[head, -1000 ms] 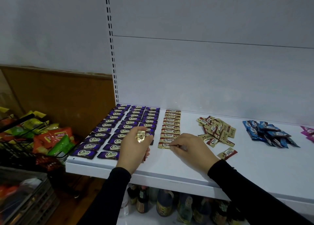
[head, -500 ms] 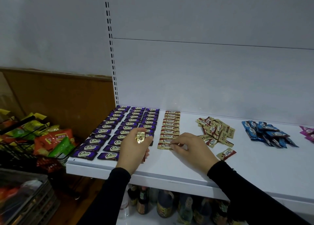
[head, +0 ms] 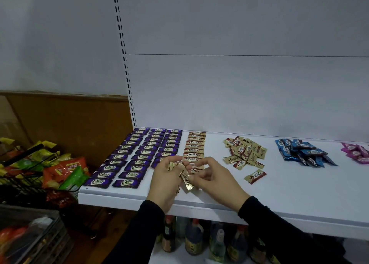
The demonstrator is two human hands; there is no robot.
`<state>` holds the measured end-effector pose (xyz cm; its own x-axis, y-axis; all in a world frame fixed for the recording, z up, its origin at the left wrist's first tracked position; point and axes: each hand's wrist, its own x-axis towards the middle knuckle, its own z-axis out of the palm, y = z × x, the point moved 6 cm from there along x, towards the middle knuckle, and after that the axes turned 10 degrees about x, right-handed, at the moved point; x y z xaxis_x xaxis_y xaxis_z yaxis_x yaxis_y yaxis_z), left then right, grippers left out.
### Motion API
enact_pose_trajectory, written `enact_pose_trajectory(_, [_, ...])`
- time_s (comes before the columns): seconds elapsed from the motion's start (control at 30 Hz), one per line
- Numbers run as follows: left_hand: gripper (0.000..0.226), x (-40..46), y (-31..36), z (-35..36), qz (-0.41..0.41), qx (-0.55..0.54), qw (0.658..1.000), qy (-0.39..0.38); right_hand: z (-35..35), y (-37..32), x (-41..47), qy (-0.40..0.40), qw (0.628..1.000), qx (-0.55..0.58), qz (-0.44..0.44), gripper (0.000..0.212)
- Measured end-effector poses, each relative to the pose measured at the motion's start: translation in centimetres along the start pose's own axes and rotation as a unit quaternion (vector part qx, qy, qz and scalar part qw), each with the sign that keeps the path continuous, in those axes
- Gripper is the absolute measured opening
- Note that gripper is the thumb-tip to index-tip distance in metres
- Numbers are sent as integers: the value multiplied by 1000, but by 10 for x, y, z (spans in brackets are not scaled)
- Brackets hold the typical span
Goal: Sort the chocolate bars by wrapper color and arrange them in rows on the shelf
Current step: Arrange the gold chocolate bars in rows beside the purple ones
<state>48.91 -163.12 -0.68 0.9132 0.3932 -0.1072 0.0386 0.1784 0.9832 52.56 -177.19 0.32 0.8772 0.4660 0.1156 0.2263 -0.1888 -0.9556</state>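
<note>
three purple rows (head: 137, 156), one gold row (head: 195, 146); left hand (head: 165, 181) and right hand (head: 216, 179) pinch gold bars (head: 185, 178).

One head-worn wide-angle view looks forward and down, close over the shelf (head: 299, 194); hands (head: 165, 182) sit at 6 o'clock, back panel (head: 239, 94) at 12.

Bare shelf (head: 289, 186) is left along the front edge and between the gold pile (head: 244, 153) and the blue pile (head: 303, 153). The left end is blocked by purple rows (head: 135, 156); a lone gold bar (head: 255, 176) lies in the front gap.
</note>
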Motion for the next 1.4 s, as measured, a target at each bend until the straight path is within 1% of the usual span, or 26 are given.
enact_pose_trajectory(0.1, [20, -5, 4, 6, 14, -24, 1000, -5, -1, -2, -3, -13, 999, 38, 21, 30])
enact_pose_trajectory(0.2, [17, -8, 7, 5, 19, -27, 999, -6, -7, -5, -3, -7, 998, 59, 20, 21])
enact_pose_trajectory(0.23, [17, -8, 8, 2, 17, -19, 1000, 2, -11, -4, -3, -2, 998, 62, 20, 17])
enact_pose_trajectory(0.3, [18, -6, 10, -12, 7, 31, 999, 42, -23, 0, -2, 9, 999, 41, 18, 12])
enact_pose_trajectory(0.37, [19, -3, 11, -24, 4, 83, 994, 72, -32, 3, -1, 23, 999, -23, -1, 10])
enact_pose_trajectory(0.43, [17, 0, 10, -29, 1, 102, 992, 72, -34, 0, -2, 23, 987, -149, -53, 11])
enact_pose_trajectory(0.5, [14, 2, 9, -31, -8, 105, 992, 71, -25, -4, -5, -19, 960, -258, -109, 17])
enact_pose_trajectory(0.53, [12, 3, 9, -33, -10, 106, 992, 70, -20, -4, -7, -46, 951, -279, -126, 18])
enact_pose_trajectory(0.6, [11, 6, 9, -35, -10, 106, 992, 69, -17, -1, -10, -72, 951, -270, -131, 19])
enact_pose_trajectory(0.73, [10, 11, 10, -38, -12, 98, 993, 66, -30, 1, -6, -45, 964, -241, -104, 20])
enact_pose_trajectory(0.83, [10, 13, 10, -35, -10, 89, 994, 55, -25, 0, -5, -63, 959, -259, -100, 23])
enact_pose_trajectory(0.9, [10, 15, 10, -32, -9, 87, 995, 49, -20, -1, -4, -70, 956, -267, -101, 20])
enact_pose_trajectory(1.0, [13, 18, 8, -32, -6, 83, 995, 50, -20, -6, -3, -61, 964, -238, -103, 20])
enact_pose_trajectory(1.07, [17, 19, 6, -34, -6, 84, 995, 58, -17, -10, -3, -101, 950, -265, -133, 28])
enact_pose_trajectory(1.13, [18, 20, 4, -36, -5, 81, 995, 60, -9, -10, -4, -166, 922, -308, -163, 38])
enact_pose_trajectory(1.2, [18, 21, 4, -36, -1, 78, 995, 59, -3, -8, -5, -208, 907, -318, -181, 38])
enact_pose_trajectory(1.23, [18, 21, 4, -36, 1, 76, 995, 58, -1, -8, -5, -213, 905, -316, -190, 35])
enact_pose_trajectory(1.33, [19, 21, 4, -35, 1, 72, 996, 55, 1, -10, -3, -187, 910, -309, -205, 23])
enact_pose_trajectory(1.4, [18, 21, 4, -36, -3, 73, 996, 57, -1, -8, 2, -140, 918, -312, -199, 21])
